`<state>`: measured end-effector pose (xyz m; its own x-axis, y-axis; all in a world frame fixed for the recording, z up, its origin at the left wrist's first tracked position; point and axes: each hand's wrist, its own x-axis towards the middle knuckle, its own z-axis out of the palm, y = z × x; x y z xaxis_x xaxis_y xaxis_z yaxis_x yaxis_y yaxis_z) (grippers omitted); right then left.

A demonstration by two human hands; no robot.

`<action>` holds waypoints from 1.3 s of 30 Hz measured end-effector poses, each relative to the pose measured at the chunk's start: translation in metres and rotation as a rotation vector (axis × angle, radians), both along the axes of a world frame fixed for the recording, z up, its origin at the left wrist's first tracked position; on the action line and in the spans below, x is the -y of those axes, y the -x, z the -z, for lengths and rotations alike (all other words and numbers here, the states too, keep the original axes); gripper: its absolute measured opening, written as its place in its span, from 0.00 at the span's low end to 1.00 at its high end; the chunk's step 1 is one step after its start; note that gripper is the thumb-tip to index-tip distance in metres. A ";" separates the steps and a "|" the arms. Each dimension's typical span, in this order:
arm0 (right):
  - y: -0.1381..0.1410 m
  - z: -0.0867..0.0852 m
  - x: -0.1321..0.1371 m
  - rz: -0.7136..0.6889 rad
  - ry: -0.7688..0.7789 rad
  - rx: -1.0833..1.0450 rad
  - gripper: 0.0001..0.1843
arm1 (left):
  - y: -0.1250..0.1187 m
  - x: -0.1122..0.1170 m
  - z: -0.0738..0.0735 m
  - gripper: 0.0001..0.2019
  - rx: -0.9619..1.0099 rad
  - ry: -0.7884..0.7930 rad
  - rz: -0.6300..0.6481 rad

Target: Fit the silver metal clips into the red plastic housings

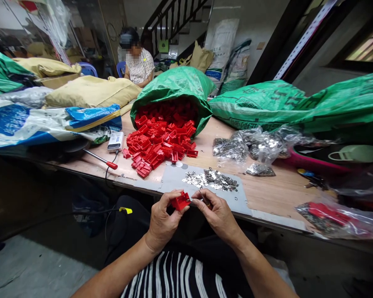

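Observation:
Just off the table's front edge, my left hand grips a small red plastic housing between thumb and fingers, its hollow side facing up. Close to its right side is my right hand, closed around a slim hand tool with a thin dark shaft and a reddish handle; its exact kind is unclear. The thumb and index fingertips of that hand pinch together beside the housing, and any small part between them is too small to make out. Ahead lie loose flat metal pieces on a grey mat.
A green woven sack spills a heap of red housings onto the table. Bagged metal parts and a pink tray are at right. A white device and a red-tipped rod lie left. Another person sits opposite.

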<state>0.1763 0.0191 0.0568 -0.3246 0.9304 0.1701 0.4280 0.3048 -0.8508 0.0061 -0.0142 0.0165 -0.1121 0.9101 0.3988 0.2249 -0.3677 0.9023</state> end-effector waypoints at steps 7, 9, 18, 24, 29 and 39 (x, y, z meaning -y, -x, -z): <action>0.002 0.003 0.001 0.017 -0.005 0.039 0.10 | 0.000 0.002 0.000 0.15 -0.001 0.026 -0.028; 0.003 0.003 0.001 0.004 -0.008 0.048 0.10 | -0.001 0.002 0.000 0.15 0.002 0.026 -0.035; 0.007 0.006 0.004 0.010 -0.010 0.083 0.12 | -0.003 0.002 0.001 0.15 -0.061 -0.042 -0.060; 0.010 0.011 0.003 0.065 0.044 0.082 0.10 | -0.004 0.003 0.002 0.16 -0.119 -0.136 -0.056; 0.015 0.008 0.004 0.144 0.043 0.089 0.09 | -0.002 0.002 0.002 0.16 -0.144 -0.152 -0.070; 0.017 0.007 0.009 0.147 0.012 0.160 0.08 | -0.003 0.003 0.003 0.17 -0.174 -0.165 -0.067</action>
<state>0.1591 0.0104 0.0502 -0.2071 0.9715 0.1157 0.5971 0.2192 -0.7717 0.0087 -0.0175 0.0131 -0.0869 0.8237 0.5603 0.4004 -0.4861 0.7767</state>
